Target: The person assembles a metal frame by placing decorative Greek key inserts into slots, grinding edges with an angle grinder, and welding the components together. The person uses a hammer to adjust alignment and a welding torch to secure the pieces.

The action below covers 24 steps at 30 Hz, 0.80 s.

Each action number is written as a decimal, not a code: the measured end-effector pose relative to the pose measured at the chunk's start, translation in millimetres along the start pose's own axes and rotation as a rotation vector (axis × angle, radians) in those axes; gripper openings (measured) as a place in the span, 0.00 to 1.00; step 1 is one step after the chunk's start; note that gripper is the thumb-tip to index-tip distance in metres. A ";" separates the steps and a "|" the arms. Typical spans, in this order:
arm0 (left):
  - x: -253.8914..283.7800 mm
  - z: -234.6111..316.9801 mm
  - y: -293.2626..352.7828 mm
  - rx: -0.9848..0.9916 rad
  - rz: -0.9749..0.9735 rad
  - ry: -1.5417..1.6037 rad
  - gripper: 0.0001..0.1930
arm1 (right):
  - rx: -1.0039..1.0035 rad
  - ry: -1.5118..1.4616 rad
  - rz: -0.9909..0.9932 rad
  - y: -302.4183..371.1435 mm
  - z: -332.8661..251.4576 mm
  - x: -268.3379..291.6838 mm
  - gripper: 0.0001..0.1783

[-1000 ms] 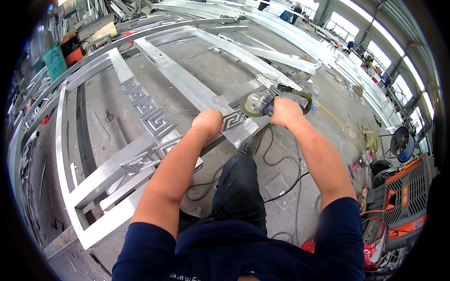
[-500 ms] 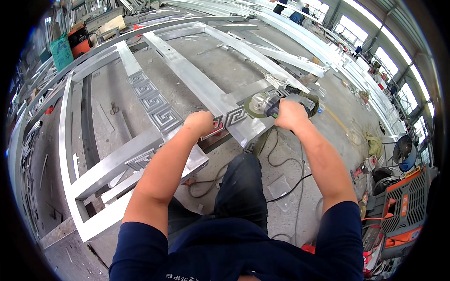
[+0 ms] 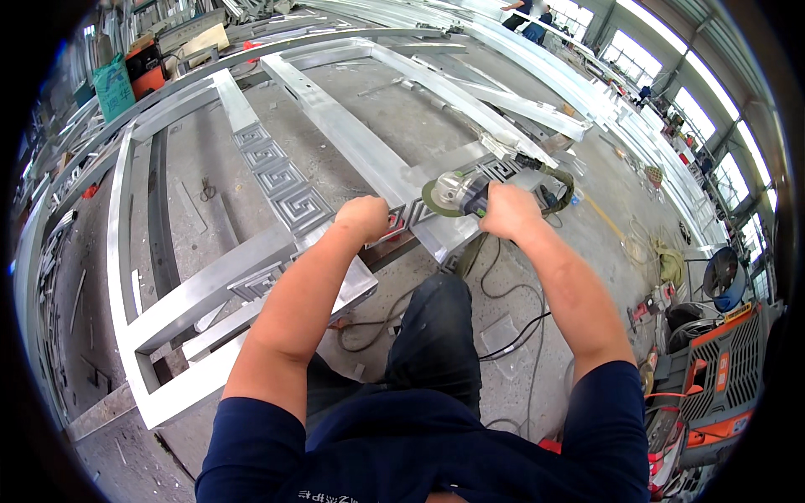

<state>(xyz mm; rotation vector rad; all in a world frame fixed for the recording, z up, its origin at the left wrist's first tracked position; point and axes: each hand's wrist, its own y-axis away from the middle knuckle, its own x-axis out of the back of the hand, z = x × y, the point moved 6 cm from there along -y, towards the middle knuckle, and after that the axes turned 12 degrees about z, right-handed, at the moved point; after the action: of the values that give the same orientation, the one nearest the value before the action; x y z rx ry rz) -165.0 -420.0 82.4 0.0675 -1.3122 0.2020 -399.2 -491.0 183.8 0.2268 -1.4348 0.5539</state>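
At the upper left of the frame I see an orange box (image 3: pixel 149 71) beside a green bag (image 3: pixel 112 85), their contents too small to tell. At centre my left hand (image 3: pixel 364 220) rests as a closed fist on the silver metal frame (image 3: pixel 277 180). Just right of it, my right hand (image 3: pixel 508 210) wraps tight around the angle grinder (image 3: pixel 457 194), its disc on the frame, its rear hidden.

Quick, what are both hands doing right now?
Left hand: closed in a fist, resting on the silver metal frame.
Right hand: closed around the grey angle grinder.
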 end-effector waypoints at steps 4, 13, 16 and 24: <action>-1.3 -1.2 -0.2 0.005 0.001 -0.014 0.14 | 0.037 -0.016 -0.004 4.7 -13.3 4.1 0.25; -3.9 -3.4 0.4 -0.005 0.009 -0.017 0.14 | 0.011 -0.015 0.014 4.1 -11.8 8.2 0.22; -0.3 4.2 4.9 -0.026 -0.006 -0.034 0.14 | -0.037 -0.022 0.014 -1.9 11.3 -0.3 0.23; -2.8 0.0 3.1 -0.006 0.031 -0.020 0.14 | -0.189 0.045 0.038 -3.7 62.8 6.9 0.23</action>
<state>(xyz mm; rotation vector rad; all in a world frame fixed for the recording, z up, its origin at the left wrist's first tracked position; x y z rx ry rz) -166.2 -417.2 79.5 0.0442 -1.3347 0.2247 -451.8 -522.1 200.0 0.0369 -1.4397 0.4478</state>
